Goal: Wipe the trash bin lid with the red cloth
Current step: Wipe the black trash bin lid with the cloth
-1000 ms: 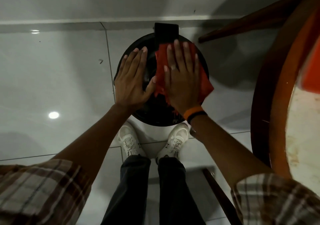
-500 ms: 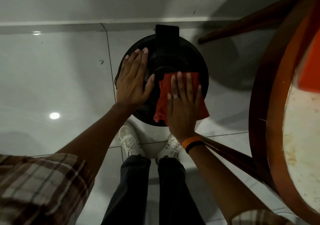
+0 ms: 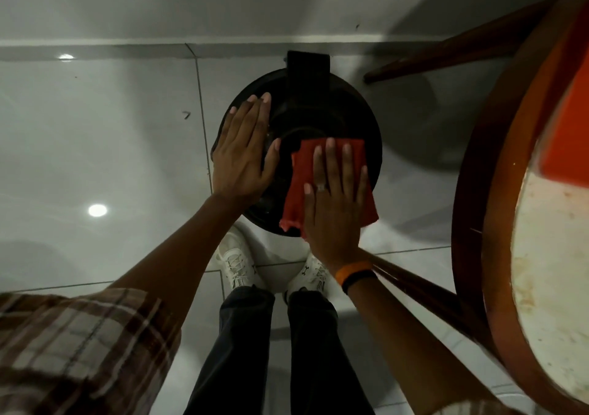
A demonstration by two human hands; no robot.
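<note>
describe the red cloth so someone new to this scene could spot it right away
Find the round black trash bin lid on the pale tiled floor. On its near right part, under the flat right hand, lies the red cloth, the only red thing on it.

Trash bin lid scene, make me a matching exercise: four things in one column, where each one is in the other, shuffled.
Things:
1. red cloth
2. left hand
3. white shoes
4. round wooden table

Places:
A. on the floor below the trash bin lid
B. flat on the lid's left side
C. at the picture's right edge
D. under the right hand

Pairs: 1-D, 2-B, 3-A, 4-C
</note>
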